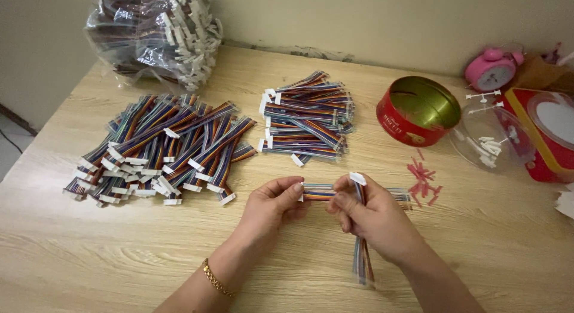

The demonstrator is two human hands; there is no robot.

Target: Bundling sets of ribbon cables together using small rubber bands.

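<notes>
Nearest, the left hand (276, 200), a gold chain bracelet (216, 279) on its wrist, is closed in a pinch on one end of a short rainbow-striped flat ribbon cable with white plastic connectors (318, 192), held level just above the pale wooden worktop (119, 259). Beside it the right hand (366, 216) is curled shut around a bundle of the same striped cables (362, 262), which droops from the fist toward the worktop, one white plug poking above the fingers. These cables look light, limp and easily bent, so the stiff white plugs seem the surest place to grip. Just right of the hands lie small red plastic scraps (423, 181). Farther off sit a loose heap of striped cables (158, 148) on the left and a tidier stacked pile (308, 115) in the middle, then an open round red tin with a gold inside (417, 111), a clear plastic lid holding white pieces (487, 139), and, near the wall, a plastic bag of more cables (155, 32) and a pink alarm clock (491, 69).
</notes>
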